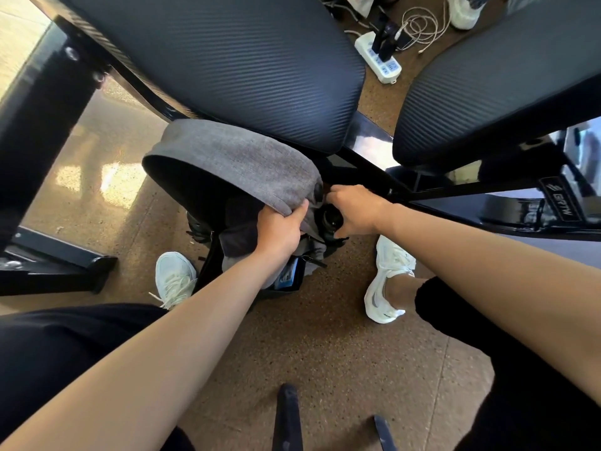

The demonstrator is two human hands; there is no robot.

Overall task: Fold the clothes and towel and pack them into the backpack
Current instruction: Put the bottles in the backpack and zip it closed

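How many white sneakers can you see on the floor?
3. The left sneaker and right sneaker flank the grey backpack; a third sneaker sits at the top edge near the power strip. Its pair may be hidden.

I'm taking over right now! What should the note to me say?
Left hand grips the backpack by its grey top.
Right hand is curled by a dark round thing at the bag's side; grip unclear.
Backpack stands open on the floor, dark cloth inside.
Done: some cloth packed.
Left: no towel or other clothes in view; check, then close the bag.
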